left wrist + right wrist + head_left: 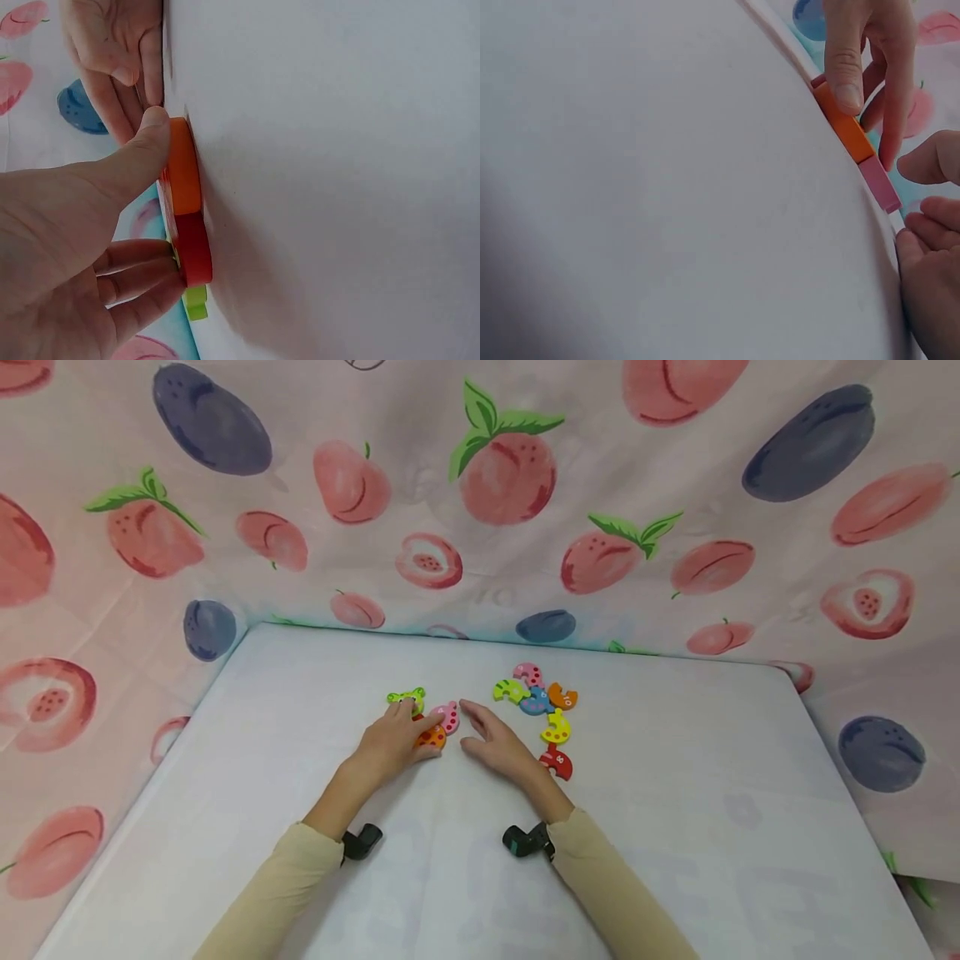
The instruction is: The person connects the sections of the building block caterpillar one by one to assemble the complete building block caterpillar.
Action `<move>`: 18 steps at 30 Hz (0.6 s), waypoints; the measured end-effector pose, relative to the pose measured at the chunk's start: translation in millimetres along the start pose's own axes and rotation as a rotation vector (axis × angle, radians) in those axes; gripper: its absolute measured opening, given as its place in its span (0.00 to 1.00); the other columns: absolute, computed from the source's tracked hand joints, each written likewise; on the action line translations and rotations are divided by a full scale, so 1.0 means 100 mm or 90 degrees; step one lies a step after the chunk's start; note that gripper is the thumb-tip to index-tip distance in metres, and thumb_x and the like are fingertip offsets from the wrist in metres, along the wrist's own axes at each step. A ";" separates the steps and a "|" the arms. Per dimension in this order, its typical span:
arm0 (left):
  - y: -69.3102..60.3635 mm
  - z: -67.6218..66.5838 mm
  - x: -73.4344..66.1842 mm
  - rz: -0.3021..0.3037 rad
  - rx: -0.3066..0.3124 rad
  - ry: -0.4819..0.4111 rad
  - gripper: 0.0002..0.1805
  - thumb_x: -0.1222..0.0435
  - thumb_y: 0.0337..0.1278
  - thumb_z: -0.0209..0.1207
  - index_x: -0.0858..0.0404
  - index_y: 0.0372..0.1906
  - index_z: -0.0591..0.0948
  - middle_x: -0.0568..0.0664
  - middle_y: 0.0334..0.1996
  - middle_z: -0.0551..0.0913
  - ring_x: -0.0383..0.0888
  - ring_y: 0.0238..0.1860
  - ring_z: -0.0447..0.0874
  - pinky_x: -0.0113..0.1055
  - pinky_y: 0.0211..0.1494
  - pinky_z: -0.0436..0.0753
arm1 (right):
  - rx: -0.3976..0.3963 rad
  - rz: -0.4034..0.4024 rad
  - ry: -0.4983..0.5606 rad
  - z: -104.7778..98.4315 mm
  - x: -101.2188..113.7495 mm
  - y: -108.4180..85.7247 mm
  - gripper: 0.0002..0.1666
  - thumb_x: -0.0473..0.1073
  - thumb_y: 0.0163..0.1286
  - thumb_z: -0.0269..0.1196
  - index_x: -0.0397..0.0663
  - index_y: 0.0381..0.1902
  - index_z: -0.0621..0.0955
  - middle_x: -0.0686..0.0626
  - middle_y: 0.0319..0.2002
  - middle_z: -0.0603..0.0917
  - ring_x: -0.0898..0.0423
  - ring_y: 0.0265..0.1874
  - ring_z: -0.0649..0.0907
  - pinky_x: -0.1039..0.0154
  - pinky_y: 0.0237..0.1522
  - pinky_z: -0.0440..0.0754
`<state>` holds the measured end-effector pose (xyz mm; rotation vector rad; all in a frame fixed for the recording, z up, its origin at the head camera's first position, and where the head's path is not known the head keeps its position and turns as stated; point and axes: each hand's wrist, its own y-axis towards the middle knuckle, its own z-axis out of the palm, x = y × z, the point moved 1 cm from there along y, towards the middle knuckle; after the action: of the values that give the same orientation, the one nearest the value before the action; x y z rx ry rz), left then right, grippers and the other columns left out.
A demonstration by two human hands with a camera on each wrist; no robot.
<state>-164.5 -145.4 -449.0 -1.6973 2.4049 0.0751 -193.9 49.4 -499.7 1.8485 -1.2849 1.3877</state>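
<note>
My left hand (390,742) bends over a small cluster of flat curved puzzle pieces. Its thumb lies against the orange puzzle piece with red dots (432,738), while the other fingers reach across to the far side. Partly under those fingers are a red puzzle piece (193,251) and a green one with a frog-like face (407,697). A pink dotted puzzle piece (450,717) adjoins the orange one, on the side facing my right hand (498,745). That right hand rests beside the pink piece with fingers extended and slightly apart, holding nothing.
Just beyond the right hand lies a second group: pink (531,674), green (510,691), blue (536,701), orange (562,697), yellow (556,727) and red (557,763) pieces. All lie on a white-covered table (675,827). A fruit-print cloth (510,560) hangs behind.
</note>
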 end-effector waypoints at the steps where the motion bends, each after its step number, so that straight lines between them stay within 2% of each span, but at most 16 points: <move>1: 0.00 0.00 0.00 0.001 0.001 -0.001 0.34 0.46 0.53 0.65 0.49 0.66 0.74 0.61 0.52 0.71 0.50 0.46 0.69 0.41 0.42 0.80 | -0.001 0.003 -0.006 0.00 0.00 -0.03 0.37 0.42 0.68 0.58 0.57 0.74 0.62 0.53 0.75 0.62 0.56 0.74 0.64 0.57 0.72 0.63; 4: 0.01 -0.01 -0.01 -0.007 0.011 -0.001 0.34 0.46 0.53 0.65 0.50 0.66 0.74 0.61 0.53 0.71 0.51 0.49 0.69 0.42 0.44 0.82 | 0.000 0.013 -0.014 -0.02 -0.02 -0.11 0.37 0.43 0.68 0.58 0.57 0.74 0.61 0.54 0.75 0.61 0.56 0.74 0.63 0.57 0.73 0.62; 12: 0.07 -0.05 -0.11 -0.064 0.077 -0.006 0.35 0.50 0.54 0.65 0.49 0.68 0.71 0.62 0.56 0.68 0.53 0.53 0.67 0.43 0.43 0.83 | 0.025 0.018 0.038 -0.10 -0.05 -0.28 0.36 0.42 0.70 0.58 0.57 0.74 0.62 0.54 0.75 0.62 0.57 0.75 0.62 0.57 0.73 0.61; 18: 0.08 -0.05 -0.16 -0.071 0.078 0.013 0.36 0.51 0.54 0.66 0.49 0.69 0.70 0.59 0.51 0.69 0.50 0.49 0.67 0.38 0.36 0.79 | 0.042 0.014 0.048 -0.17 -0.03 -0.33 0.35 0.42 0.71 0.58 0.55 0.74 0.62 0.53 0.75 0.62 0.56 0.75 0.62 0.57 0.73 0.61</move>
<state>-167.8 -128.6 -441.3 -1.7798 2.2726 -0.1042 -172.3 78.3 -491.5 1.8114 -1.2394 1.5145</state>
